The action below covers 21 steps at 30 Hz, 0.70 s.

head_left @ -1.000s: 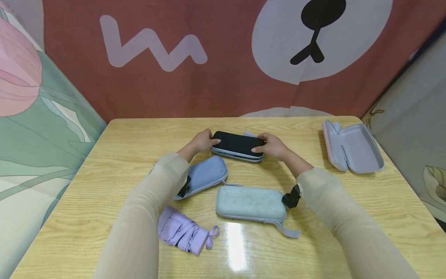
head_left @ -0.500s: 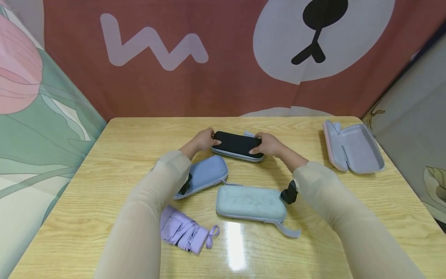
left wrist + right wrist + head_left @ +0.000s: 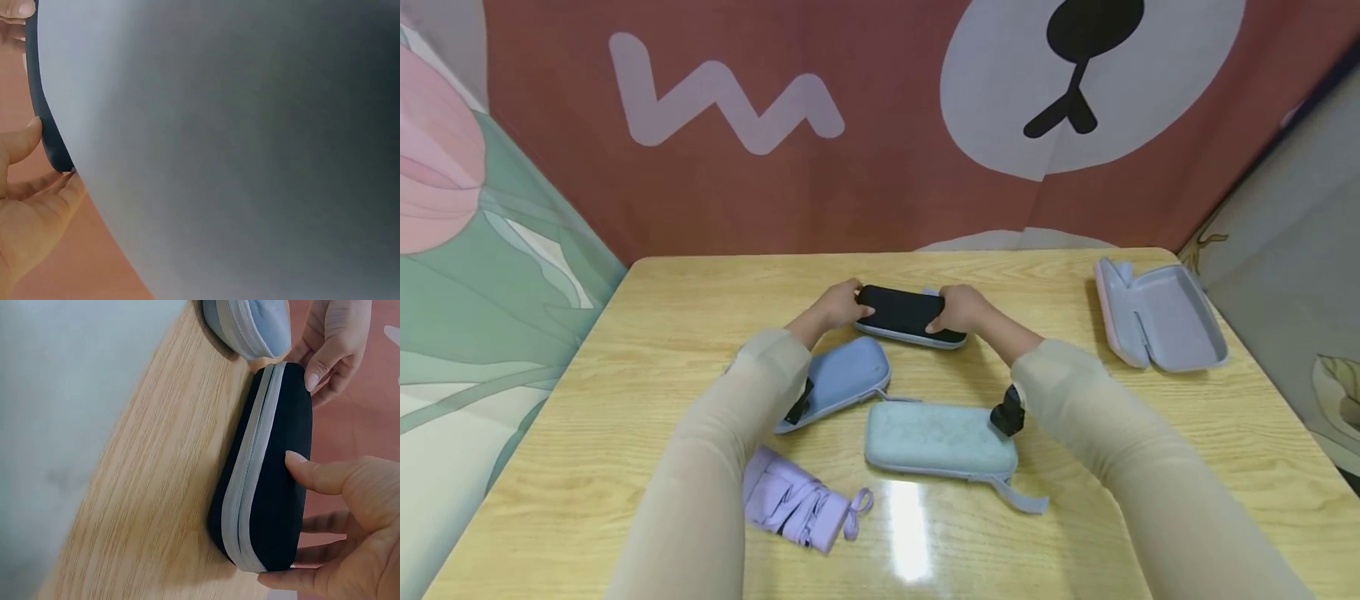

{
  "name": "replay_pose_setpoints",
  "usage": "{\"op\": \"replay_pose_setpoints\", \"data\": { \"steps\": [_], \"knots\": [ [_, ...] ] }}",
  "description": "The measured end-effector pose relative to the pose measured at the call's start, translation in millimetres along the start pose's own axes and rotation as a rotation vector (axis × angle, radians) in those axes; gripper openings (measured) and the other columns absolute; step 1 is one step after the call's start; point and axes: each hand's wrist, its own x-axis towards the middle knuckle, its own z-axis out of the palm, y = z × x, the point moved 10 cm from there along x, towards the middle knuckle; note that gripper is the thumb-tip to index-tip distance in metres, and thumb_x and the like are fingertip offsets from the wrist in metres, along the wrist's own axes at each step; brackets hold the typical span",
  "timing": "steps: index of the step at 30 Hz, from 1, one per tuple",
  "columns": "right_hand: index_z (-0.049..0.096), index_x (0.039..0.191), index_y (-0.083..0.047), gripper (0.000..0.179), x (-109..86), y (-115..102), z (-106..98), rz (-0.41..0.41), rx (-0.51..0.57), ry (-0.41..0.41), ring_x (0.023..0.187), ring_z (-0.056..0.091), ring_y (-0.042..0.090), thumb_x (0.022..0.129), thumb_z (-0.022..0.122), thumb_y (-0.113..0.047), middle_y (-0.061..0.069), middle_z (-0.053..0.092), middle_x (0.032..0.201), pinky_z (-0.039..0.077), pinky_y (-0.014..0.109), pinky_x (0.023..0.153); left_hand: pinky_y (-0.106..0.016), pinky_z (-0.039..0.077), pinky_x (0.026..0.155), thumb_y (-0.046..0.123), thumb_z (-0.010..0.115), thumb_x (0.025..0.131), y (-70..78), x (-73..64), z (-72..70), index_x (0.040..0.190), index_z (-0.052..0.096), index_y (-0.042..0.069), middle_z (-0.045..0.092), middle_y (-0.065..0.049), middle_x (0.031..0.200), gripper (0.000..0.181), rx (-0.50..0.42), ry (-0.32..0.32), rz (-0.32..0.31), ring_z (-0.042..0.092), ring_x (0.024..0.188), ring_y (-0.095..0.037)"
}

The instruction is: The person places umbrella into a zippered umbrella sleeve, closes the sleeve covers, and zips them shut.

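Observation:
A black pencil case [image 3: 898, 312] with a pale zip band lies near the far side of the table, its lid down on its base. My left hand [image 3: 841, 305] grips its left end, thumb on the lid and fingers behind. My right hand [image 3: 962, 310] holds it towards the right end, and the right wrist view shows that thumb on the lid with fingers along the back edge [image 3: 369, 506]. Whether fingers pinch a zip pull is hidden. In the left wrist view a blurred grey-blue surface [image 3: 219, 150] fills most of the picture.
Nearer me are a blue case [image 3: 850, 371] under my left wrist and a mint case [image 3: 936, 442] under the right wrist camera. A lilac cord-tied bundle [image 3: 797, 500] lies front left. At the right edge an unfolded pink-and-grey case [image 3: 1178, 321] shows its inside.
The dark gap along the black pencil case's front has closed. My right hand has slid left along its far edge, while my left hand has stayed at its end.

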Motion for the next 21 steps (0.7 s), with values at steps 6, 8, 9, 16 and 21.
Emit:
{"op": "replay_pose_setpoints", "data": {
  "steps": [6, 8, 9, 16, 21],
  "knots": [
    [0.029, 0.132, 0.002, 0.08, 3.9, -5.8, 3.3, -0.018, -0.08, 0.014, 0.117, 0.029, 0.038, 0.073, 0.066, -0.037, 0.024, 0.03, 0.131, 0.03, 0.045, 0.092, -0.037, 0.036, 0.088, 0.025, 0.058, 0.083, -12.9, 13.7, 2.8, 0.129, 0.032, -0.002, 0.042, -0.018, 0.124, 0.059, 0.02, 0.015, 0.001, 0.041, 0.111, -0.028],
    [0.029, 0.132, 0.001, 0.081, 4.8, -6.3, 4.2, -0.02, -0.097, 0.016, 0.116, 0.029, 0.039, 0.073, 0.066, -0.039, 0.025, 0.029, 0.13, 0.03, 0.046, 0.092, -0.037, 0.036, 0.087, 0.025, 0.059, 0.081, -12.9, 12.3, 3.8, 0.129, 0.033, -0.001, 0.042, -0.017, 0.124, 0.06, 0.01, 0.011, -0.014, 0.041, 0.111, -0.028],
    [0.029, 0.132, 0.001, 0.081, 5.0, -6.6, 4.5, -0.023, -0.104, 0.017, 0.117, 0.028, 0.04, 0.072, 0.067, -0.039, 0.025, 0.03, 0.13, 0.029, 0.046, 0.092, -0.037, 0.037, 0.087, 0.025, 0.06, 0.081, -12.4, 12.9, 4.3, 0.128, 0.033, 0.0, 0.043, -0.016, 0.123, 0.06, 0.003, 0.009, -0.013, 0.041, 0.111, -0.028],
    [0.031, 0.131, 0.004, 0.078, 4.7, -9.1, 2.9, -0.044, -0.115, 0.018, 0.116, 0.029, 0.041, 0.073, 0.067, -0.034, 0.024, 0.033, 0.129, 0.028, 0.046, 0.093, -0.036, 0.034, 0.09, 0.025, 0.055, 0.084, 1.5, 18.7, 7.8, 0.132, 0.031, 0.003, 0.038, -0.013, 0.129, 0.057, 0.043, -0.057, 0.056, 0.039, 0.114, -0.025],
    [0.031, 0.13, 0.006, 0.075, 7.0, -12.2, 2.3, -0.082, -0.131, 0.014, 0.115, 0.03, 0.041, 0.075, 0.066, -0.032, 0.025, 0.033, 0.129, 0.028, 0.046, 0.093, -0.037, 0.03, 0.094, 0.024, 0.042, 0.092, 8.9, 24.6, 11.2, 0.132, 0.033, 0.005, 0.036, -0.012, 0.132, 0.045, 0.149, -0.09, 0.084, 0.034, 0.118, -0.025]
  ]
}}
